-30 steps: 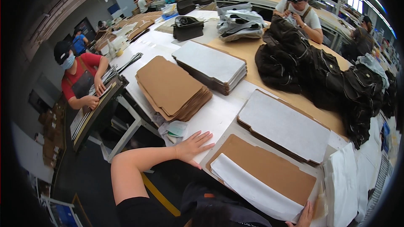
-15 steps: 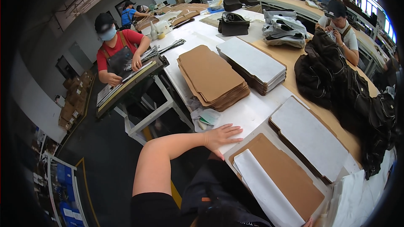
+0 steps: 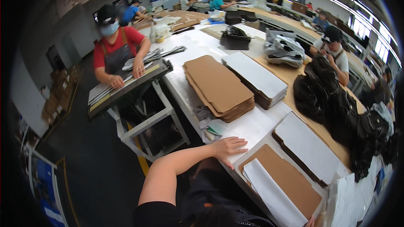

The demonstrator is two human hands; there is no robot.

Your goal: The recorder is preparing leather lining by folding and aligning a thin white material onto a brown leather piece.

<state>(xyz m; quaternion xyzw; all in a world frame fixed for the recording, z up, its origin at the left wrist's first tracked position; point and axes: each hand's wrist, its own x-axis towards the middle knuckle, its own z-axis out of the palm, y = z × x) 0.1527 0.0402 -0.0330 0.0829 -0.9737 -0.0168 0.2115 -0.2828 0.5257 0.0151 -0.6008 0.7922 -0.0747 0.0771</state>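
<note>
My left hand [image 3: 229, 148] lies flat on the white tabletop with its fingers spread, holding nothing. It rests by the corner of a brown card panel [image 3: 290, 180], close to the table's edge. A white sheet [image 3: 273, 195] lies partly over that panel, its long edge running slantwise and leaving much of the brown bare. At the lower edge of the picture only the fingertips of my right hand [image 3: 310, 222] show, closed at the near corner of the white sheet. The rest of that hand is hidden.
Beyond lie a white-topped panel stack [image 3: 309, 145], a tall brown panel stack [image 3: 221, 86] and another white-topped stack [image 3: 256, 73]. Dark garments or bags [image 3: 332, 101] heap at right. A co-worker in red [image 3: 122, 46] works at a tilted board [image 3: 130, 84]; another person [image 3: 334, 52] sits at right.
The whole view has shifted, so the scene sits a little differently in the picture. Both hands keep their places on the table and the sheet. The co-worker in red has moved their hands slightly.
</note>
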